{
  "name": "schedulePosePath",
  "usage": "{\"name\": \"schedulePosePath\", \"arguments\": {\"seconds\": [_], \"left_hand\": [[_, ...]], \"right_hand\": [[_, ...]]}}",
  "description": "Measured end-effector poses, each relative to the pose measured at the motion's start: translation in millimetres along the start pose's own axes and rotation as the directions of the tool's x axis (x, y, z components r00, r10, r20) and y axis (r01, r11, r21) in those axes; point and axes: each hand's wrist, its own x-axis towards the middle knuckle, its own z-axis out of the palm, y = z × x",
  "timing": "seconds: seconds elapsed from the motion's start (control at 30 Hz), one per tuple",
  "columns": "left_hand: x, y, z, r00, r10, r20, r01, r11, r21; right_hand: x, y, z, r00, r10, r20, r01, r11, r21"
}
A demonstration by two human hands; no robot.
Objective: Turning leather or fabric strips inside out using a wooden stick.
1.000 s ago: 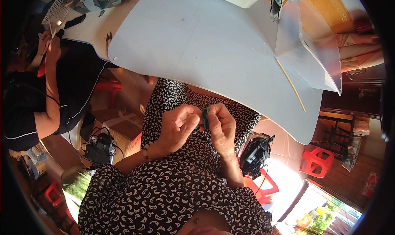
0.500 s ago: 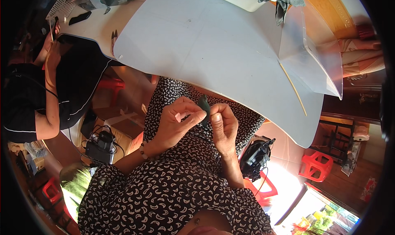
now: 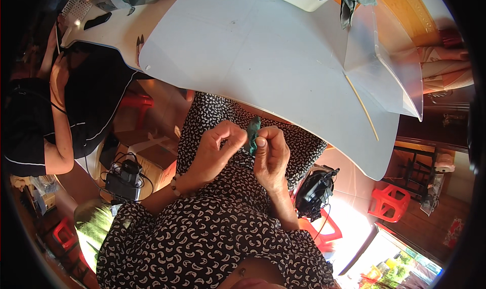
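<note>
A small, dark green, crumpled piece (image 3: pixel 255 132) stands upright between my two hands, above my patterned lap. My right hand (image 3: pixel 272 161) pinches it between thumb and curled fingers. My left hand (image 3: pixel 218 151) is closed in a pinch at the piece's left side; whether its fingertips touch the piece or hold something else is hidden.
A pale board (image 3: pixel 273 61) spans the table, bearing a thin wooden stick (image 3: pixel 361 106) and a clear folded sheet (image 3: pixel 390 81). Grey cloth (image 3: pixel 347 5) hangs at the top. A co-worker (image 3: pixel 30 127) works at left. A black bag (image 3: pixel 314 193) and red stool (image 3: pixel 389 204) sit right.
The green piece has risen from between my fingers and turned, showing more of its crumpled surface. My left thumb has shifted leftward off its face, while my right hand still pinches it.
</note>
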Motion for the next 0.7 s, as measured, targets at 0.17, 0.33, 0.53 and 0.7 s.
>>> {"name": "schedulePosePath", "arguments": {"seconds": [0.17, 0.33, 0.53, 0.7], "left_hand": [[3.2, 2.9, 2.8, 0.984, 0.177, -0.003, -0.172, 0.958, 0.229], [-0.2, 8.0, 8.8, 0.995, -0.086, 0.059, 0.093, 0.988, -0.126], [-3.0, 5.9, 5.6, 0.994, 0.093, -0.065, -0.084, 0.988, 0.132], [-0.9, 7.5, 7.7, 0.954, 0.288, -0.082, -0.254, 0.923, 0.290]], "right_hand": [[3.2, -1.1, -0.5, 0.999, -0.043, 0.027, 0.045, 0.995, -0.085], [1.1, 1.3, 2.9, 0.999, -0.013, 0.033, 0.014, 1.000, -0.026], [4.4, -3.5, 5.5, 0.995, -0.099, 0.018, 0.100, 0.991, -0.094], [6.1, -5.9, 5.4, 0.989, -0.151, 0.008, 0.150, 0.976, -0.157]]}}
